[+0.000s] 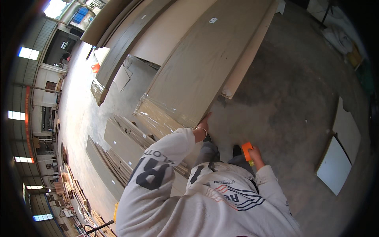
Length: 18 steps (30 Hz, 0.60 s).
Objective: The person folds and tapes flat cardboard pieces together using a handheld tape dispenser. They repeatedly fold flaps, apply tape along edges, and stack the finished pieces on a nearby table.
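Observation:
My left hand (203, 125), with a pale bangle at the wrist, is at the near right corner of a long grey-brown panel (201, 68). Its fingers lie along the panel's side edge; how firmly they hold it cannot be told. Clear plastic film (161, 114) wraps the panel's near end, and a small white label (213, 20) is stuck on its top. Low on my right side, my right hand (257, 156) grips a bright orange handheld object (247, 150). A yellow-green bit shows below it; its exact kind is unclear.
A second wrapped panel stack (118, 63) stands to the left. Several grey-brown boards (127, 145) lie at lower left. Pale board pieces (334, 166) rest on the concrete floor (281, 97) at right. Timber piles (74, 186) line the far left, and an orange-red object (95, 67) sits behind.

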Available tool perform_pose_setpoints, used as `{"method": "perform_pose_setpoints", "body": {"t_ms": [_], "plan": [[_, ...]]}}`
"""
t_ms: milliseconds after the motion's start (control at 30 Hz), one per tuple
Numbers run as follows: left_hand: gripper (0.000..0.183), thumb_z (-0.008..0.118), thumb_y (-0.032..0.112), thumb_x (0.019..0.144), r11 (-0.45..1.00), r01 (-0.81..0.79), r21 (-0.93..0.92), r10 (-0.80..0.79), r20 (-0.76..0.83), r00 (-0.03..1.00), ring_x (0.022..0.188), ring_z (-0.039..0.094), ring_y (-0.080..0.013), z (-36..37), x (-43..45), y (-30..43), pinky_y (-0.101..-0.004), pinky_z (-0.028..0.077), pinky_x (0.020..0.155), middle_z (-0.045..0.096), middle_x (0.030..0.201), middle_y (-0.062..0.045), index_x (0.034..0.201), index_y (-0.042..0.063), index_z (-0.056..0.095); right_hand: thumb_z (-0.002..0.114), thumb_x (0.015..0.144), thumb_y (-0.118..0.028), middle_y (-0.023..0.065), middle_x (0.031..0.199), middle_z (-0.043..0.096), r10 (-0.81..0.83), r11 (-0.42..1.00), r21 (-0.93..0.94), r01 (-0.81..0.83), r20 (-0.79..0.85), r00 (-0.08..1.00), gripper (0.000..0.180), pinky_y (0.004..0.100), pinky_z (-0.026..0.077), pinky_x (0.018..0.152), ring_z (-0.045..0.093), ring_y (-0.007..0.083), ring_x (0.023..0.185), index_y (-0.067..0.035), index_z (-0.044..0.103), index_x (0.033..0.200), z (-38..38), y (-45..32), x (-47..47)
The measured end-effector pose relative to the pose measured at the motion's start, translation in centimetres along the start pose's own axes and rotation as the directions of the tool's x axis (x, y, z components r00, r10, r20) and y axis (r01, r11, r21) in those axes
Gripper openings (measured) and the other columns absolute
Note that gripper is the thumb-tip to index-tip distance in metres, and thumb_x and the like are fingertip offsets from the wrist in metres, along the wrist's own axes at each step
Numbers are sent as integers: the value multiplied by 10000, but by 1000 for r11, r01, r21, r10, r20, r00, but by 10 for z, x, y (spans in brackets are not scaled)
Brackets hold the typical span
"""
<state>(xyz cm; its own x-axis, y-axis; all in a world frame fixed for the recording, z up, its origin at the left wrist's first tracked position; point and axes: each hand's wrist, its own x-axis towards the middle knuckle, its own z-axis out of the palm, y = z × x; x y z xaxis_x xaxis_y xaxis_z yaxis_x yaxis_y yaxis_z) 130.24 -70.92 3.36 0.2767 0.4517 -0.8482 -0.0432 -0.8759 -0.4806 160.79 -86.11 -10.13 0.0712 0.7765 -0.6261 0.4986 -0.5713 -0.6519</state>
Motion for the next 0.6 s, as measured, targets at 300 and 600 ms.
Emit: {"method": "perform_pose_setpoints", "body": {"t_ms": [300, 600], "plan": [[747, 484, 415, 969, -32, 98, -995, -821, 82, 564, 1530, 95, -323, 112, -97, -7, -456, 50, 1243, 151, 1644, -168, 1554, 29, 225, 518, 926, -148, 164, 771, 646, 227, 621, 770, -148, 4, 974, 292, 457, 521, 499, 649, 326, 567, 26, 592, 1148, 3, 37, -18], [837, 445, 543, 969, -235, 276, -932, -859, 332, 389, 1523, 104, -313, 279, -84, -85, -450, 82, 1234, 183, 1625, -192, 1546, -16, 213, 412, 1006, -259, 170, 854, 668, 74, 654, 737, -167, 158, 985, 348, 448, 549, 611, 658, 303, 685, 20, 589, 1112, 63, -100, 4]]}}
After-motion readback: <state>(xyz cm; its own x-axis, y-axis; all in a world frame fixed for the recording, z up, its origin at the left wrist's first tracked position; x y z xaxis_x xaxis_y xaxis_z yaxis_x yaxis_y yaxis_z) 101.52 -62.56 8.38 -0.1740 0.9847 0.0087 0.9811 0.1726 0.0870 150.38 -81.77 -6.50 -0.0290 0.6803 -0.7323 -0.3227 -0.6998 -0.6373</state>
